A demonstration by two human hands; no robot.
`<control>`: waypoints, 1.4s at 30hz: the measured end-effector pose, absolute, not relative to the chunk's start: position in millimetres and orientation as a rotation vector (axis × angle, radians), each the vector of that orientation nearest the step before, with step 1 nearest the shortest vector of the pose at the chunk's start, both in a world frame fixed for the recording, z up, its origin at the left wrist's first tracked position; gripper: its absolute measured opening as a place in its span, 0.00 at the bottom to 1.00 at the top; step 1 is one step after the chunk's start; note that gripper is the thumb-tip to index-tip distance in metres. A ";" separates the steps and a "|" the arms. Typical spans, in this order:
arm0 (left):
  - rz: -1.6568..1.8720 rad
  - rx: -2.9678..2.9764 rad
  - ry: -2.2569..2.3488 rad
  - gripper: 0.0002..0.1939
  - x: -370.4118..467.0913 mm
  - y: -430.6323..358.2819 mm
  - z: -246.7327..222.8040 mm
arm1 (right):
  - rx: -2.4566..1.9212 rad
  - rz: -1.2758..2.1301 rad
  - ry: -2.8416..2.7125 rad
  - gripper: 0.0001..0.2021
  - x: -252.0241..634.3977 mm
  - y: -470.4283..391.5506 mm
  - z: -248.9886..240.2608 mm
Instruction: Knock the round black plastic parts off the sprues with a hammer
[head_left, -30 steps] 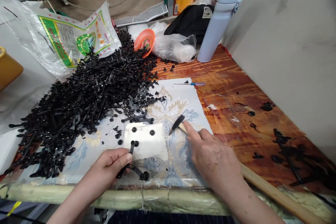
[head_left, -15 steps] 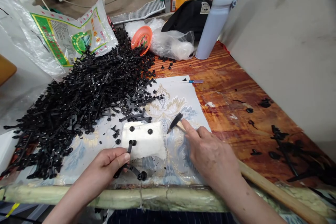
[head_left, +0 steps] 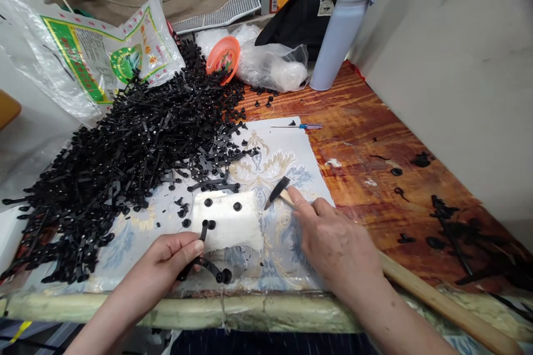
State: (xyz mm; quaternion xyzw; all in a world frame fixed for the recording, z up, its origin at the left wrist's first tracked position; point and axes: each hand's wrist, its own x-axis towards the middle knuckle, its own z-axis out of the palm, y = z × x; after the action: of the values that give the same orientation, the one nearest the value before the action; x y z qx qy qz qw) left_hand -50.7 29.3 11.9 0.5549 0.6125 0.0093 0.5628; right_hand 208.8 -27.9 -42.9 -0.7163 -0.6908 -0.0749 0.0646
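Between its thumb and fingers, my left hand (head_left: 177, 255) pinches a black plastic jointed part (head_left: 215, 270) with round ends, at the lower left of a white pad (head_left: 233, 230). Two small black round pieces, one of them a ringed disc (head_left: 237, 207), sit on the pad's upper half. My right hand (head_left: 333, 238) is closed around the wooden handle (head_left: 441, 299) of a hammer, its forefinger laid along the top. The dark hammer head (head_left: 277, 192) rests just right of the pad, apart from the black part.
A big heap of black plastic parts (head_left: 137, 138) covers the left of the table. At the back stand an orange bowl (head_left: 222, 60), plastic bags, a black cap (head_left: 295, 22) and a pale blue bottle (head_left: 343, 33). A screwdriver (head_left: 306, 126) lies behind the hammer; loose parts lie at right.
Both hands keep nearly the same pose and hold. The whole view has shifted slightly; nothing was picked up or let go.
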 end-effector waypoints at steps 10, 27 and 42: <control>-0.013 1.341 1.452 0.23 -47.3 32.0 12.6 | -2.157 -0.192 -2.043 0.21 209.7 -25.7 -44.4; -0.033 1.513 1.315 0.18 -52.2 42.3 8.5 | -1.402 0.624 -2.154 0.20 170.5 2.9 22.1; -0.132 1.485 1.200 0.18 -60.6 59.2 8.1 | -1.268 0.531 -2.212 0.20 168.4 1.7 16.3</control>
State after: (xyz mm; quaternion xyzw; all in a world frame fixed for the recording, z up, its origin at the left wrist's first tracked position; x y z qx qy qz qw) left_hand -60.6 59.2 8.1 0.6343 0.5125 -0.0564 0.5760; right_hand 168.4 1.7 16.3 -0.4693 -0.8189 0.1967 0.2655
